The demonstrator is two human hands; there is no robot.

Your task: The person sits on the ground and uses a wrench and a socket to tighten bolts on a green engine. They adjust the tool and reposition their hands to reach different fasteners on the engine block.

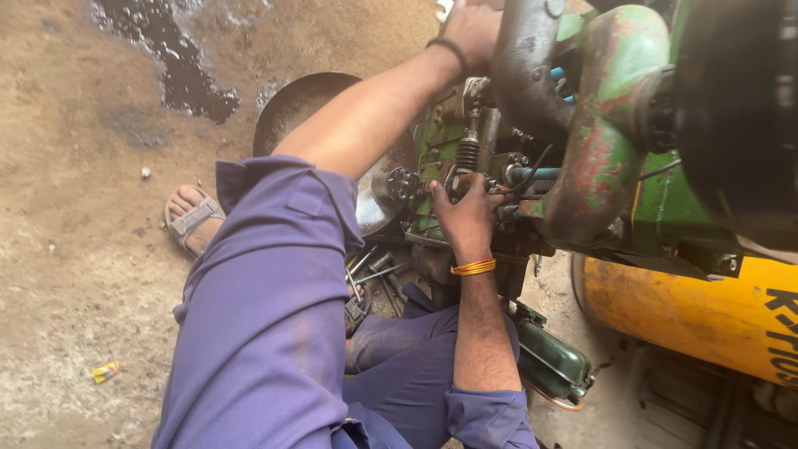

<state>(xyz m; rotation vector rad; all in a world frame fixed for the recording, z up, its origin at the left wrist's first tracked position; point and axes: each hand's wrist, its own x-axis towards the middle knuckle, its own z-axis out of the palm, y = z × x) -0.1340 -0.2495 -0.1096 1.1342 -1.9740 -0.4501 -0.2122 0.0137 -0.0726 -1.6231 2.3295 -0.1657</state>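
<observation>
A worn green engine (598, 150) with rusty patches stands in front of me. My right hand (465, 218), with orange bangles at the wrist, is closed around a small metal part beside a black valve spring (468, 153) on the engine's side. My left hand (470, 32), a black band at its wrist, reaches over the top of the engine next to a dark curved pipe (528, 58). Its fingers are curled there, and a pale metal piece shows at its tip. What it grips is partly cut off by the frame edge.
A round metal pan (303, 100) lies on the dirt floor behind my left arm, near a dark oil stain (179, 71). Loose tools (374, 274) lie under the engine. A yellow cylinder (690, 312) lies at the right, a green cover (553, 362) below. My sandalled foot (191, 220) is at the left.
</observation>
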